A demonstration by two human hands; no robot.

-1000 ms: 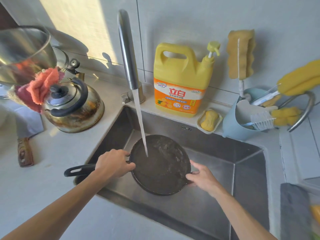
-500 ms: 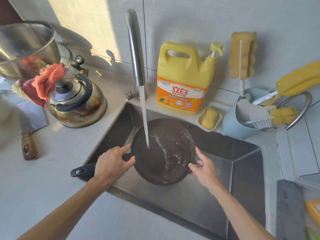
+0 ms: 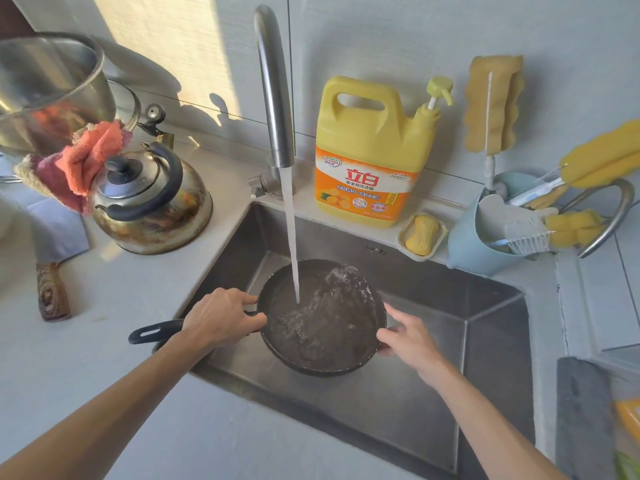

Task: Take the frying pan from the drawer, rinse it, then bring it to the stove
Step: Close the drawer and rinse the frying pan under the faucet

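Note:
The black frying pan (image 3: 322, 327) is held over the steel sink (image 3: 485, 341), below the faucet (image 3: 275, 91). A stream of running water (image 3: 291, 237) falls into the pan's left half and splashes across its inside. My left hand (image 3: 221, 317) grips the pan's handle close to the rim, and the free end of the handle (image 3: 152, 334) sticks out to the left. My right hand (image 3: 408, 339) holds the pan's right rim with the fingers under the edge.
A steel kettle (image 3: 152, 202) and a large steel pot (image 3: 45, 88) with pink cloths stand on the counter to the left. Yellow detergent jug (image 3: 370, 154), soap dish (image 3: 422, 230) and blue brush holder (image 3: 485, 230) line the sink's back edge. A knife (image 3: 52, 282) lies far left.
The pan has been tilted and turned under the stream, so the water now swirls toward its far right side. Both hands have kept their hold.

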